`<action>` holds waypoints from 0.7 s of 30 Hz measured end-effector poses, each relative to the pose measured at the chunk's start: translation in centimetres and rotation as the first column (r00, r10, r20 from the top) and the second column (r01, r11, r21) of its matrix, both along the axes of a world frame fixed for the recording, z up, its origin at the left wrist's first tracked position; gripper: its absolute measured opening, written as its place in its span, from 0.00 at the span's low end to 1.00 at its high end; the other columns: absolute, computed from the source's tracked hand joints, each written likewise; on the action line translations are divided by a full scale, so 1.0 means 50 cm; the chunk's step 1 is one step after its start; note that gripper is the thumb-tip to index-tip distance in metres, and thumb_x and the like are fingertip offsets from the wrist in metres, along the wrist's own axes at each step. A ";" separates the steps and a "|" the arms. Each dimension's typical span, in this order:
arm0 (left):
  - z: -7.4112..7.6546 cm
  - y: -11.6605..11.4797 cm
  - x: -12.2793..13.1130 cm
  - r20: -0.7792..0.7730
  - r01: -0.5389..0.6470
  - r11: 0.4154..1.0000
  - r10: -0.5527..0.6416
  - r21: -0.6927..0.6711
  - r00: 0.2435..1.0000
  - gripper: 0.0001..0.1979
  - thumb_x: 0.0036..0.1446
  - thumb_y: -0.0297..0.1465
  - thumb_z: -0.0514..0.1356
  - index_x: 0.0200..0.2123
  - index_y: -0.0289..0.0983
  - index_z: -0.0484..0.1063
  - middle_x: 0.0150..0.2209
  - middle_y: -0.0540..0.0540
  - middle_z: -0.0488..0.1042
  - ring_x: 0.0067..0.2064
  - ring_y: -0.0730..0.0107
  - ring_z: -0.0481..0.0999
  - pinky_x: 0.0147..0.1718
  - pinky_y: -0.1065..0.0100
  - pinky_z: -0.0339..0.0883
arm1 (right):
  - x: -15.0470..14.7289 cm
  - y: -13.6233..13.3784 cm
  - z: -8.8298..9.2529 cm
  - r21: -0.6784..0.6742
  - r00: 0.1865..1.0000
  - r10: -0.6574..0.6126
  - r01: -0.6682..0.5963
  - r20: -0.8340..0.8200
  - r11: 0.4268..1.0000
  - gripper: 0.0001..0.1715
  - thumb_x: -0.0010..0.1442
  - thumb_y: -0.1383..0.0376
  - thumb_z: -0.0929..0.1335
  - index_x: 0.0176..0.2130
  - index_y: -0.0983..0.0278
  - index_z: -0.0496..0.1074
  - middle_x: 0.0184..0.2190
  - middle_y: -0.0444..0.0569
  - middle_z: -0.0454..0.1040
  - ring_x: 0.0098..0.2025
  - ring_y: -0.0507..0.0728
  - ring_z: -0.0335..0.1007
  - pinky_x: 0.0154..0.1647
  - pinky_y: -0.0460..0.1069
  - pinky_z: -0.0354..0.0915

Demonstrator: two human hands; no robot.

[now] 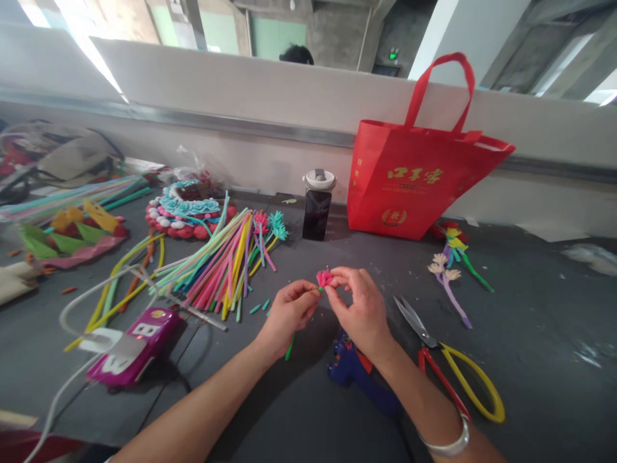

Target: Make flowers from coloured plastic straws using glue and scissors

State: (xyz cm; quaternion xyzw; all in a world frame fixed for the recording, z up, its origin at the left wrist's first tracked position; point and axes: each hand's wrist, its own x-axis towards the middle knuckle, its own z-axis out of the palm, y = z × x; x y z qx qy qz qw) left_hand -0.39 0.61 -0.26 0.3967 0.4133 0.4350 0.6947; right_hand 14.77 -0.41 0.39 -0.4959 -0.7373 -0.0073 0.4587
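My left hand (288, 315) pinches the green stem (290, 348) of a small pink pipe-cleaner flower (324, 278), just below the bloom. My right hand (359, 308) is closed with its fingertips on the pink petals from the right. Both hands hover above the dark grey table (530, 334). The stem hangs down past my left palm. Under my right wrist lies a blue glue gun (354, 373), partly hidden by the arm. A silver bangle (450, 444) sits on my right wrist.
A fan of coloured pipe cleaners (216, 263) lies to the left, scissors with yellow and red handles (448, 360) to the right. A red tote bag (414, 173), a dark bottle (317, 206), finished flowers (450, 263), a pink device with cable (137, 344) and a crafted cake (186, 212) surround them.
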 end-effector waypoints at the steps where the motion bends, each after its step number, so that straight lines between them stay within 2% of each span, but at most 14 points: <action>1: 0.001 -0.001 0.001 -0.006 -0.004 1.000 0.004 0.005 1.000 0.10 0.49 0.36 0.65 0.30 0.36 0.70 0.15 0.59 0.58 0.15 0.84 0.48 0.14 0.76 0.37 | -0.001 -0.001 0.000 0.008 1.000 -0.004 0.004 0.000 1.000 0.17 0.59 0.74 0.69 0.47 0.60 0.66 0.34 0.46 0.78 0.38 0.59 0.69 0.40 0.53 0.68; 11: 0.004 -0.002 0.003 -0.048 -0.021 0.999 0.022 0.028 0.999 0.11 0.48 0.37 0.66 0.30 0.35 0.71 0.15 0.58 0.59 0.16 0.84 0.50 0.14 0.76 0.39 | -0.006 -0.004 0.004 -0.015 0.999 -0.035 0.035 -0.019 0.999 0.16 0.58 0.74 0.69 0.44 0.60 0.66 0.33 0.45 0.78 0.38 0.58 0.69 0.39 0.52 0.68; 18: 0.000 0.007 -0.007 0.109 0.045 0.996 -0.036 -0.080 0.993 0.11 0.50 0.35 0.66 0.30 0.37 0.67 0.17 0.58 0.61 0.15 0.85 0.47 0.14 0.76 0.35 | 0.004 -0.006 0.012 -0.032 0.999 -0.020 0.018 -0.049 0.999 0.15 0.61 0.68 0.70 0.48 0.59 0.68 0.33 0.46 0.77 0.35 0.58 0.69 0.39 0.52 0.68; 21: -0.001 0.009 -0.010 0.152 0.084 0.992 -0.069 -0.095 0.986 0.10 0.51 0.35 0.65 0.32 0.37 0.67 0.18 0.58 0.61 0.14 0.85 0.49 0.14 0.76 0.36 | 0.012 -0.001 0.013 -0.006 1.000 -0.003 0.003 -0.003 1.000 0.14 0.62 0.68 0.68 0.49 0.59 0.70 0.36 0.47 0.77 0.38 0.58 0.70 0.42 0.53 0.68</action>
